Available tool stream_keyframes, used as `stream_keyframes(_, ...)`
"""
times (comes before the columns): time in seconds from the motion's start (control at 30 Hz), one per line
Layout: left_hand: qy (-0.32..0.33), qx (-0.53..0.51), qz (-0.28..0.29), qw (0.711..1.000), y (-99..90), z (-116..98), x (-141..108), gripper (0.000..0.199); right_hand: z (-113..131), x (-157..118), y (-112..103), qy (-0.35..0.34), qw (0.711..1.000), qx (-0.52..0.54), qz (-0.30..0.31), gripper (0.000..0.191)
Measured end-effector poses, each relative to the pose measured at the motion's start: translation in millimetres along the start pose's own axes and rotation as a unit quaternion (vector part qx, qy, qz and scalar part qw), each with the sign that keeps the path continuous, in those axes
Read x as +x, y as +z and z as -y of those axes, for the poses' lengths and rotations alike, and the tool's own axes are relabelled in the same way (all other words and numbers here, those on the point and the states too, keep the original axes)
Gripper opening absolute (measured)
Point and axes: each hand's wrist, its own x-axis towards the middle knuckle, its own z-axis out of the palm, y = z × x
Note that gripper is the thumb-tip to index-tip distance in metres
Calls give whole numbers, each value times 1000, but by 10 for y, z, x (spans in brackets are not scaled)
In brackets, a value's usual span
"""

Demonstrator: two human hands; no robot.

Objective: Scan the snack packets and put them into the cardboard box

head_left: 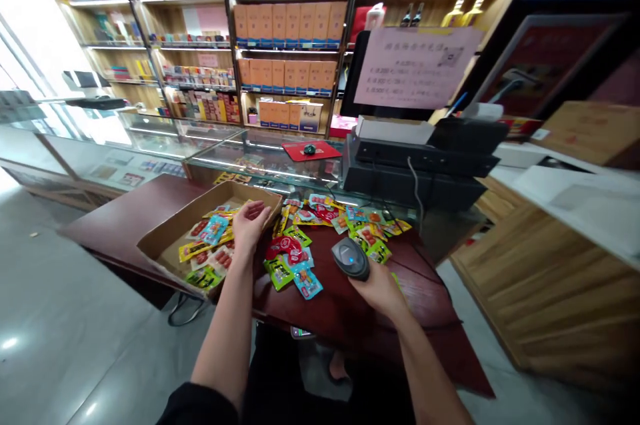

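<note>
A dark grey barcode scanner (351,258) with a small blue light is gripped in my right hand (383,288), above the dark red table. My left hand (250,225) is over the right side of a shallow cardboard box (165,228), its fingers loosely bent and apart, with no packet visible in them. Inside the box lie several small snack packets (214,230) in blue, yellow, red and green. Between my hands is a loose group of green, red and blue packets (291,265). More packets (367,225) are heaped along the table's back edge, partly behind the scanner.
Behind the table (340,308) runs a glass display counter (220,155) with a red mouse pad (313,150). A monitor (356,72) with a pink paper sign stands at the back right, above black checkout equipment (415,158). A dark cable trails along the table's right side.
</note>
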Motion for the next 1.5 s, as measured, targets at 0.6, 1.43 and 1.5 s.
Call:
stream_keyframes(0.6,-43,123,281,951,1810,853,-803,32,-692,-379,-622,57,995,8,-75,32)
stream_keyframes(1.43,36,363,349,863,2088,857,-946,32,-649,-567,-638,76,992,-28,-95,27)
stream_keyframes(1.5,17,353,330,876,1924,841,-847,23,-601,-537,-585,70,993,-24,-87,28)
